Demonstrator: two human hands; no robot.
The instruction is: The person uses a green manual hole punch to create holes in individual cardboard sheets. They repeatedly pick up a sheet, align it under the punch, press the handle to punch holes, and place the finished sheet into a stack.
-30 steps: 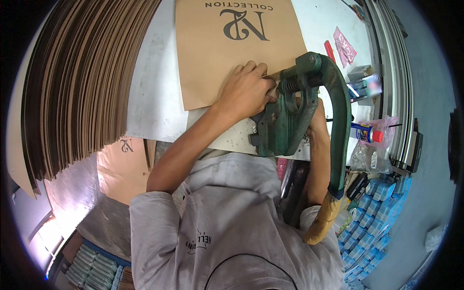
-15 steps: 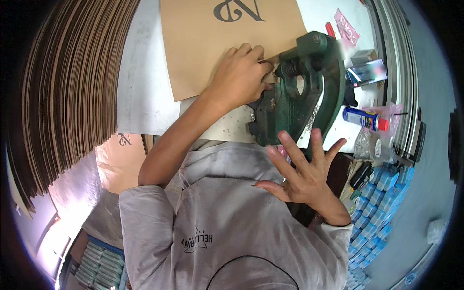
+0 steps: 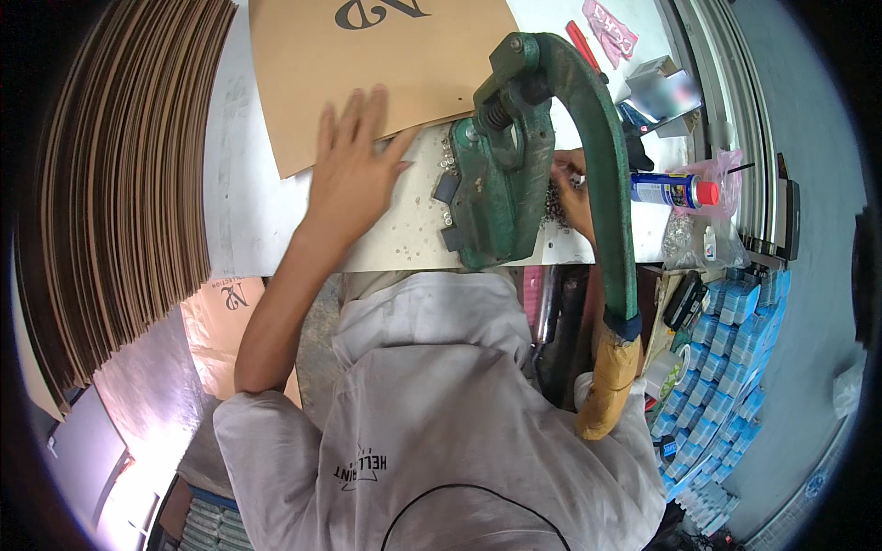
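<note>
My left hand (image 3: 354, 174) lies on the near edge of a brown paper sheet or bag (image 3: 395, 73) with black print, fingers spread and slightly blurred. To its right stands a green hand press (image 3: 501, 193) with a long curved lever (image 3: 617, 211) ending in a yellow-wrapped handle (image 3: 608, 386). Behind the lever, my right hand (image 3: 575, 197) reaches down to a pile of small dark metal pieces (image 3: 553, 207). Its fingers are curled together; the lever partly hides them, and what they pinch cannot be made out. Small metal rings (image 3: 447, 165) lie along the press's left side.
A tall row of brown boards (image 3: 119, 184) fills the left. At right are a blue spray can (image 3: 666, 190) with a red cap, a phone-like device (image 3: 663, 95), a red tool (image 3: 582, 41) and plastic bags (image 3: 684, 241). Blue-wrapped packs (image 3: 717, 376) are stacked below the table.
My left hand has left the press and moved left onto the paper, fingers now spread. My right hand went from open above the lever to the metal pieces. The lever now stands higher.
</note>
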